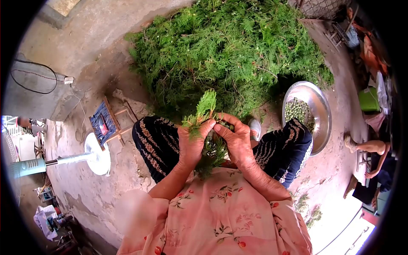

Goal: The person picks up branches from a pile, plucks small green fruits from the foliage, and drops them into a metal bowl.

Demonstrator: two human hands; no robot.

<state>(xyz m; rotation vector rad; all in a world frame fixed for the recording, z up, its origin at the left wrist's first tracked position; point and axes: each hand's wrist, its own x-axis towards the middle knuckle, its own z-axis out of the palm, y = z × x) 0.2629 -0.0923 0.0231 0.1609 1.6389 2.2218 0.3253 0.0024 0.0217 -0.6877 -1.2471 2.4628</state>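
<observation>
My left hand [191, 143] is closed on a green conifer sprig [207, 104], whose feathery tip stands up above the thumb. Close beside it, my right hand [236, 140] has its thumb and fingers pinched near the same stem, with small round green cones showing under the curled fingers. Both hands meet in front of my chest, thumbs nearly touching. More green foliage [211, 155] hangs below them, over my lap. To the right of my knee stands a wide metal basin [324, 123] holding many small green cones [297, 109].
A large heap of cut conifer branches [229, 51] covers the floor ahead. At left are a small folding stool [105, 123] and a fan with a round white base [97, 154]. Another person's leg [370, 146] shows at far right, near a green container [369, 99].
</observation>
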